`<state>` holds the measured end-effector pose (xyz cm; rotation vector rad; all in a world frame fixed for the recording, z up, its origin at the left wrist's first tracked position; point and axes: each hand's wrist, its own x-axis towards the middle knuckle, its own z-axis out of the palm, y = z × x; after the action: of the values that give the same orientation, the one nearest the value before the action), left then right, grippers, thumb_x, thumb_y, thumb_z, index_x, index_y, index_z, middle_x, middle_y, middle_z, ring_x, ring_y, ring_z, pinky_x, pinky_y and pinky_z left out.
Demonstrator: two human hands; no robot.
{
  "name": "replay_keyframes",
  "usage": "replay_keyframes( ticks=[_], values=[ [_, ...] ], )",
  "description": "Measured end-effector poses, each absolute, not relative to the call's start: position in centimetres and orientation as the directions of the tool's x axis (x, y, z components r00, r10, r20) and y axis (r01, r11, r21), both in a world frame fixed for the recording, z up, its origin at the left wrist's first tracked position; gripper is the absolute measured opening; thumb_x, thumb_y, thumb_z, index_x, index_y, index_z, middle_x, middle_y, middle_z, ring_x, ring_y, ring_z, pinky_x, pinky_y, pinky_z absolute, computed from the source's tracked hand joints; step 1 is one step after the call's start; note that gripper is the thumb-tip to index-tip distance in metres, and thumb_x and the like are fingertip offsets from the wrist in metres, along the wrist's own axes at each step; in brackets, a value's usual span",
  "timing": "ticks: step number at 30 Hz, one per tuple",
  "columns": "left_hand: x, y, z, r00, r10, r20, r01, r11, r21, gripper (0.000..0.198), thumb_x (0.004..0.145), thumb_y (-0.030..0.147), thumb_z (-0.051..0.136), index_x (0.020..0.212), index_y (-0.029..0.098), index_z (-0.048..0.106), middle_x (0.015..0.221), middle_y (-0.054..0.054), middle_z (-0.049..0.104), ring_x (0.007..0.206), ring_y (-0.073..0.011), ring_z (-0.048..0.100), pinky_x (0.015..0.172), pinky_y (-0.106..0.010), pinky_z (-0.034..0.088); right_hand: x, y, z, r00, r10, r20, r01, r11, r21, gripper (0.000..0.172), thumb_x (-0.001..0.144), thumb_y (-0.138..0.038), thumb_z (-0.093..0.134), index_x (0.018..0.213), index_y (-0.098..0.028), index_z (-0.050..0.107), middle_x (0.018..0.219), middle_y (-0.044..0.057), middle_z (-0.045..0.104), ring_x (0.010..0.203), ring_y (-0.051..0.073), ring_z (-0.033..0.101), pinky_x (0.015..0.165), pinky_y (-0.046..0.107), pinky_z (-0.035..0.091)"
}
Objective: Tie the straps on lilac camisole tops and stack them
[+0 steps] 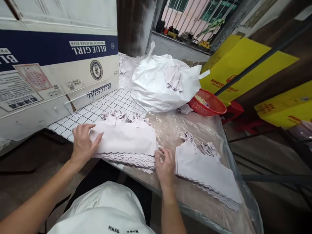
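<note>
A stack of pale pinkish-white fabric pieces (pixel 126 138) lies in front of me. They look like bags, with wavy-cut front edges and bunched straps at the back. My left hand (pixel 84 143) is at the stack's left end, thumb and fingers spread apart over its corner. Against the right end rests my right hand (pixel 165 164), its fingers slightly bent and apart beside the layers' edge. Neither hand is closed around a piece. To the right lies a second stack of the same fabric pieces (pixel 207 172), apart from my right hand.
A large Blue Girl beer carton (pixel 58 78) stands at the left. Behind the stacks are a full white plastic bag (pixel 163 86) and a red basket (pixel 212 104). Clear plastic sheeting (pixel 168 125) covers part of the grid-patterned tabletop (pixel 117 99). Yellow bags (pixel 253 65) hang at the right.
</note>
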<state>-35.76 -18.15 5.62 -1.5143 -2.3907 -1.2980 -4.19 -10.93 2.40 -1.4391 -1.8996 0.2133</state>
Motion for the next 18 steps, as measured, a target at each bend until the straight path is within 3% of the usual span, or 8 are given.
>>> replay_keyframes(
  ticks=[3,5,9,13,15,18],
  values=[
    [-37.5,-20.8,4.1,-0.614,0.761,0.211,0.625,0.304,0.719,0.039,0.076,0.055,0.064,0.098,0.023,0.061,0.096,-0.008,0.063,0.096,-0.0314,0.058,0.087,-0.043,0.047,-6.7,-10.3,2.0,-0.129,0.880,0.458,0.788,0.371,-0.492,0.037,0.096,-0.051,0.047,0.099,-0.019,0.065,0.091,0.011,0.065,0.087,0.026,0.060,0.080,0.041,0.050],
    [-37.1,-21.4,3.7,-0.619,0.769,0.163,0.562,0.288,0.776,0.032,0.077,0.053,0.064,0.090,0.025,0.061,0.087,-0.005,0.063,0.084,-0.0266,0.059,0.080,-0.037,0.048,-6.8,-10.0,2.3,-0.153,0.863,0.481,0.810,0.388,-0.439,0.034,0.097,-0.048,0.048,0.096,-0.019,0.065,0.087,0.010,0.063,0.084,0.025,0.059,0.078,0.039,0.049],
    [-36.5,-21.1,4.4,-0.576,0.770,0.274,0.625,0.198,0.755,0.019,0.081,0.043,0.058,0.077,0.025,0.061,0.081,-0.004,0.060,0.080,-0.0240,0.057,0.076,-0.035,0.045,-6.4,-9.7,3.0,-0.219,0.817,0.534,0.838,0.438,-0.326,0.029,0.098,-0.042,0.048,0.089,-0.020,0.065,0.087,0.010,0.062,0.085,0.025,0.058,0.080,0.040,0.048],
    [-36.6,-21.2,6.7,-0.570,0.754,0.326,0.636,0.154,0.756,0.020,0.080,0.041,0.058,0.071,0.024,0.060,0.079,-0.005,0.057,0.079,-0.0237,0.055,0.071,-0.034,0.045,-6.6,-9.9,3.1,-0.243,0.808,0.537,0.818,0.468,-0.334,0.025,0.098,-0.039,0.050,0.090,-0.022,0.067,0.086,0.009,0.062,0.084,0.024,0.059,0.079,0.037,0.049],
    [-36.4,-21.8,7.8,-0.605,0.773,0.191,0.487,0.170,0.857,0.021,0.079,0.042,0.061,0.071,0.023,0.059,0.075,-0.003,0.057,0.069,-0.0197,0.053,0.063,-0.030,0.044,-6.6,-10.3,3.2,-0.225,0.812,0.539,0.792,0.475,-0.383,0.024,0.097,-0.037,0.052,0.091,-0.022,0.069,0.086,0.008,0.062,0.082,0.022,0.060,0.077,0.036,0.051],
    [-35.8,-22.6,8.2,-0.627,0.767,-0.134,0.112,0.260,0.959,0.031,0.075,0.051,0.067,0.073,0.023,0.055,0.062,0.003,0.053,0.053,-0.0132,0.045,0.050,-0.025,0.038,-6.4,-10.7,3.4,-0.185,0.829,0.527,0.743,0.469,-0.477,0.023,0.095,-0.037,0.056,0.090,-0.020,0.070,0.086,0.008,0.063,0.079,0.020,0.061,0.075,0.034,0.051]
  ],
)
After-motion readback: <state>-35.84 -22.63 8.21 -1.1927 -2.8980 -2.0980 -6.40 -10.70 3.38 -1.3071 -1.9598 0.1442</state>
